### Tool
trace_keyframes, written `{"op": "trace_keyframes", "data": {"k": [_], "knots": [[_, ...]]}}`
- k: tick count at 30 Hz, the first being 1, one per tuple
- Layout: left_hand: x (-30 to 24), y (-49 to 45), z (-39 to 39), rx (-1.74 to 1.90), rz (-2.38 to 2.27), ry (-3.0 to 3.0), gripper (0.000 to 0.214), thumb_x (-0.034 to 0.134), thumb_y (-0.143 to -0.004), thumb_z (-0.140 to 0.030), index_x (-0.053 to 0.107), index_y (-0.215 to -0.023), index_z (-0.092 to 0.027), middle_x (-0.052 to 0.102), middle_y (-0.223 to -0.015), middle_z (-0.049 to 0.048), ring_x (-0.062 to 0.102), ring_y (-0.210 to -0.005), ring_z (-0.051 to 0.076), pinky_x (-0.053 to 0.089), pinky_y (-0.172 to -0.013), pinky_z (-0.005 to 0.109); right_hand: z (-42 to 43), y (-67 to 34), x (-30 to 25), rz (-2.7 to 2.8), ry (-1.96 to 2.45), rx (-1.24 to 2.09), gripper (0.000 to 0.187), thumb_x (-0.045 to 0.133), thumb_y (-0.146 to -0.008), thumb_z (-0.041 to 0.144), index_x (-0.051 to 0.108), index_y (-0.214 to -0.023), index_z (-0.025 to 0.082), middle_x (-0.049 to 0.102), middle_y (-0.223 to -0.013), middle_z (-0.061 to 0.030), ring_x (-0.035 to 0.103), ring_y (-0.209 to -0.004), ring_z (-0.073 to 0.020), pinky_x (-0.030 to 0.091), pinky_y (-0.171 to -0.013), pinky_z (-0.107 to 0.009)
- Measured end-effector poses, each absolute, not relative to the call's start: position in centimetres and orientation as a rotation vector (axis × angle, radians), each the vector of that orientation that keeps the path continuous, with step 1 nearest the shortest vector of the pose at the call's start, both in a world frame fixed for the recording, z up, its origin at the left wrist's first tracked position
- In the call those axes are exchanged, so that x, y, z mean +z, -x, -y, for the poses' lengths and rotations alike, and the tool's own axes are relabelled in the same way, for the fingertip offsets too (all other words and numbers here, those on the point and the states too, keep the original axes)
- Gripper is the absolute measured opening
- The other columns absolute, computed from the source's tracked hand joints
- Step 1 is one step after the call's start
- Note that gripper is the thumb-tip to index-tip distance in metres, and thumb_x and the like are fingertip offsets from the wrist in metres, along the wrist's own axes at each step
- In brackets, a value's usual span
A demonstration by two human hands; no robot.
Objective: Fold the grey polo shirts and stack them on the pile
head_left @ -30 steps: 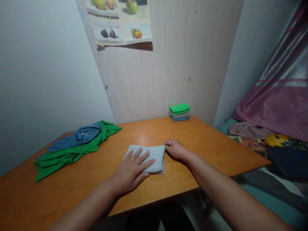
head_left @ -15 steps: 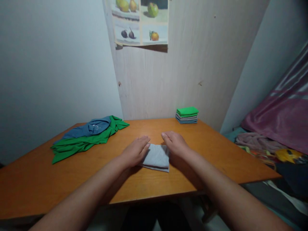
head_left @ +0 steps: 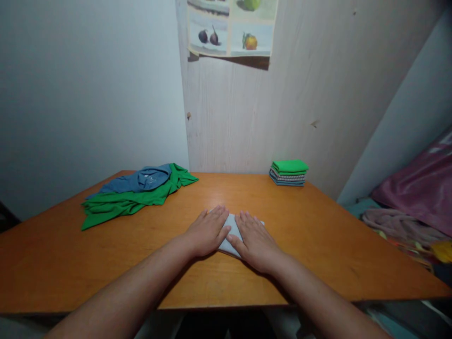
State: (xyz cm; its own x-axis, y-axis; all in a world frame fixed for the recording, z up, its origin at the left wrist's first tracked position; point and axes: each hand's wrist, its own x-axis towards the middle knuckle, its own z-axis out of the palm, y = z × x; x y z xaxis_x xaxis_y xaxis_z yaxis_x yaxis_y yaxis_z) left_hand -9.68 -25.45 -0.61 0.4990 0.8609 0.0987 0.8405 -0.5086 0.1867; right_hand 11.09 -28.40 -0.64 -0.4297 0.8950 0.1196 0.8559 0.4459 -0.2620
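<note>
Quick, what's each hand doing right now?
Left hand: open, palm down on the gray cloth, not gripping it.
Right hand: open too, palm down on the same cloth.

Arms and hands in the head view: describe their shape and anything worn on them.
The left hand and right hand are bare: no gloves or rings visible. The left forearm and right forearm taper toward the wrists, with no sleeve, watch or bracelet in view.

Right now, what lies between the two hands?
Part of the grey cloth shows between left hand and right hand, in the head view.
</note>
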Motion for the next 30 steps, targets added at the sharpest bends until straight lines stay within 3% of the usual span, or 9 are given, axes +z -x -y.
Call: {"op": "trace_keyframes", "data": {"k": [7,12,17,22,25,30], "knots": [[-0.9,9.2,25.2,0.251,-1.483,-2.62,0.069,0.029,-0.101,-0.052,0.038,-0.154,-0.009,0.034,-0.162,0.0179,0.03,-0.15,0.029,0.022,-0.122,0.045,28.5,-10.9,-0.7,2.461,1.541,0.236,0.085,0.023,-0.099,0.068,0.038,-0.155,0.006,0.032,-0.161,-0.0204,0.028,-0.15,-0.034,0.019,-0.124,-0.052],[-1.0,9.2,24.8,0.329,-1.46,-2.558,0.068,0.034,-0.099,-0.053,0.04,-0.153,-0.012,0.034,-0.162,0.0163,0.03,-0.15,0.029,0.022,-0.123,0.046,28.0,-11.1,-1.3,2.471,1.541,0.217,0.085,0.021,-0.099,0.068,0.036,-0.156,0.006,0.031,-0.161,-0.0191,0.026,-0.151,-0.0322,0.016,-0.125,-0.051],[-0.9,10.5,23.7,0.677,-1.274,-2.244,0.063,0.04,-0.096,-0.054,0.051,-0.146,-0.016,0.042,-0.158,0.0122,0.035,-0.148,0.027,0.025,-0.122,0.043,27.3,-11.6,-1.4,2.484,1.565,0.274,0.086,0.023,-0.099,0.07,0.032,-0.157,0.007,0.027,-0.163,-0.0183,0.021,-0.153,-0.0316,0.014,-0.124,-0.05],[-1.0,12.1,21.5,1.163,-1.199,-1.738,0.06,0.048,-0.091,-0.063,0.069,-0.118,-0.015,0.066,-0.134,0.0143,0.058,-0.127,0.03,0.041,-0.111,0.044,26.7,-11.1,0.7,2.474,1.526,0.326,0.087,0.024,-0.098,0.072,0.035,-0.157,0.009,0.025,-0.164,-0.0173,0.018,-0.153,-0.0315,0.017,-0.124,-0.05],[-1.5,12.5,20.1,1.27,-1.207,-1.533,0.059,0.053,-0.087,-0.067,0.07,-0.103,-0.012,0.072,-0.117,0.0149,0.063,-0.115,0.029,0.046,-0.104,0.045,26.5,-9.7,1.9,2.47,1.418,0.294,0.084,0.025,-0.098,0.071,0.035,-0.157,0.011,0.025,-0.165,-0.0157,0.018,-0.154,-0.0294,0.017,-0.124,-0.048],[-2.6,12.9,19.6,1.314,-1.176,-1.445,0.061,0.054,-0.085,-0.069,0.068,-0.103,-0.012,0.073,-0.113,0.0146,0.066,-0.109,0.027,0.05,-0.098,0.044,26.4,-7.7,1.1,2.585,1.383,0.274,0.085,0.025,-0.098,0.07,0.029,-0.159,0.012,0.018,-0.167,-0.0146,0.011,-0.155,-0.0299,0.015,-0.124,-0.05]]}}
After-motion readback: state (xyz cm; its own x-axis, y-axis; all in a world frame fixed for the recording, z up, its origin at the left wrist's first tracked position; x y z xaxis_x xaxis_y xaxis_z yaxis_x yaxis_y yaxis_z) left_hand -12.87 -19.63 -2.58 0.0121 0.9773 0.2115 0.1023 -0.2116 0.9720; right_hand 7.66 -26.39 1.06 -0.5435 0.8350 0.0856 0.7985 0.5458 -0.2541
